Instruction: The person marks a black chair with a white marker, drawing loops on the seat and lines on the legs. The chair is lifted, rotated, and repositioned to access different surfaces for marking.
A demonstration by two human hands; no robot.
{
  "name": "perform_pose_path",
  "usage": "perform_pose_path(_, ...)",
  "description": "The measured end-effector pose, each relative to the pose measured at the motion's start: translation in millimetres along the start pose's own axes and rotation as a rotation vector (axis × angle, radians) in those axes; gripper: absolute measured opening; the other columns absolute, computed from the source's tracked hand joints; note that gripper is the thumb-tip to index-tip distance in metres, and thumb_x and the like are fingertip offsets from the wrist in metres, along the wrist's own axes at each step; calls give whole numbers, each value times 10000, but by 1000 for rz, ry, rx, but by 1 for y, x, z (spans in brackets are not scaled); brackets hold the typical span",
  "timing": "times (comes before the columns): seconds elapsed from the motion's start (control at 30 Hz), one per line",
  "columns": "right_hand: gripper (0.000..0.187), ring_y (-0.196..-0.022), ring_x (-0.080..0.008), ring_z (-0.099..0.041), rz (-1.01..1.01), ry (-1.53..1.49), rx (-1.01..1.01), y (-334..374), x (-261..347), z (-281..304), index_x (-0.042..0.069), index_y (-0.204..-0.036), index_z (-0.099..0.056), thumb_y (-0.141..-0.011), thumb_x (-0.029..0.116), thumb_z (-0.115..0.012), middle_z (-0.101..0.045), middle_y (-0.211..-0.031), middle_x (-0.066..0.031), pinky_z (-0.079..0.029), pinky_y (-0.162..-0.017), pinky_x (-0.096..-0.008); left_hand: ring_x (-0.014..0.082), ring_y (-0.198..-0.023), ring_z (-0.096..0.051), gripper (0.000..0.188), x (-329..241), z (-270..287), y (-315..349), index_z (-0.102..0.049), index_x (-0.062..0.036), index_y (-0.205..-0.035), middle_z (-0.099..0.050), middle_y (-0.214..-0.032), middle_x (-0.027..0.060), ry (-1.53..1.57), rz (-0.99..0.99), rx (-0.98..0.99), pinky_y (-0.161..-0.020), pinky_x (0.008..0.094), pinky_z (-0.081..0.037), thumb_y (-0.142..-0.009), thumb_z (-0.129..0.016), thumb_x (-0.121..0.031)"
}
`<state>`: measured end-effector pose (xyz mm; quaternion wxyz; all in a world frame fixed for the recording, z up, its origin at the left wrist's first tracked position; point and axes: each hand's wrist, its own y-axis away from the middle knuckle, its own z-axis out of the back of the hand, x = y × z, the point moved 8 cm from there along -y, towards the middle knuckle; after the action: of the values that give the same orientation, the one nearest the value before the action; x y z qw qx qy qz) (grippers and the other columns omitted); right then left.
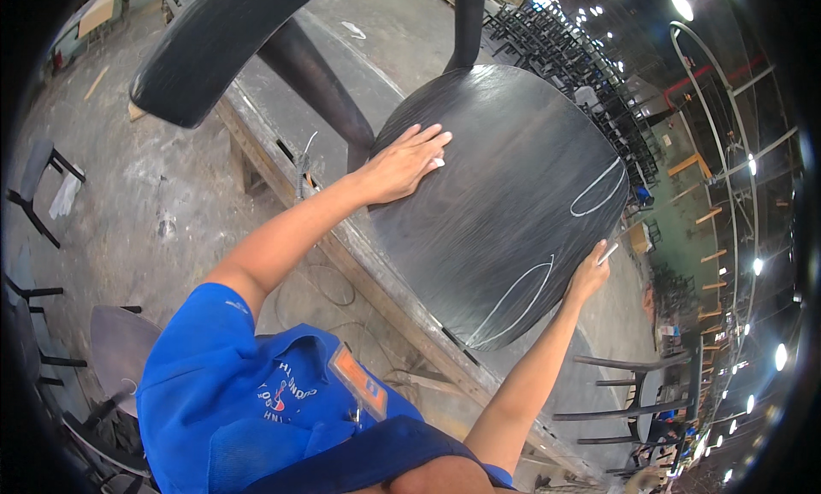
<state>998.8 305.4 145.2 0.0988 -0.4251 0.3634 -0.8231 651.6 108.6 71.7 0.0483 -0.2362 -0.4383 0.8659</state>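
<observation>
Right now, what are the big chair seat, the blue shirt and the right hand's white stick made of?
The chair seat looks like wood, stained or painted black with a soft sheen; grain shows. The blue shirt seems matte cloth, since it folds softly. The white stick may be dull chalk, as white lines mark the seat.

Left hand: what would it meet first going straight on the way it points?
Likely more of the dark chair seat; the left hand lies on it, and nothing appears in line before the far rim, though depth is unclear.
</observation>
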Motion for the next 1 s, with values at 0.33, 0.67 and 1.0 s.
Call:
perform_pose_path(0.33, 533, -570, -130, -358, -54, 3, 18, -6, -1, -10, -86, -730, -548, -933, 405, -499, -419, -569, -27, -343, -532, -352, 296, -1147, -515, 213, -25, 13, 37, -540, -16, -1040, -577, -1150, 144, -6, -147, -93, -954, 402, -423, -874, -564, -148)
perform_pose_path(0.67, 557, -560, -140, -361, -59, 33, 23, -1, 2, -11, -80, -717, -549, -922, 436, -506, -431, -559, -39, -346, -527, -362, 242, -757, -597, 117, 24, 35, -27, -613, -61, -843, -610, -780, 59, -53, 231, -520, -665, 361, -478, -777, -678, -133)
perform_pose_path(1.0, 562, -555, -132, -343, -61, 13, 16, 3, 6, -13, -70, -663, -506, -924, 427, -506, -394, -541, -26, -326, -515, -357, 237, -772, -559, 157, -26, 9, 5, -595, -73, -777, -568, -766, 55, -17, 93, -274, -669, 358, -484, -764, -692, -196)
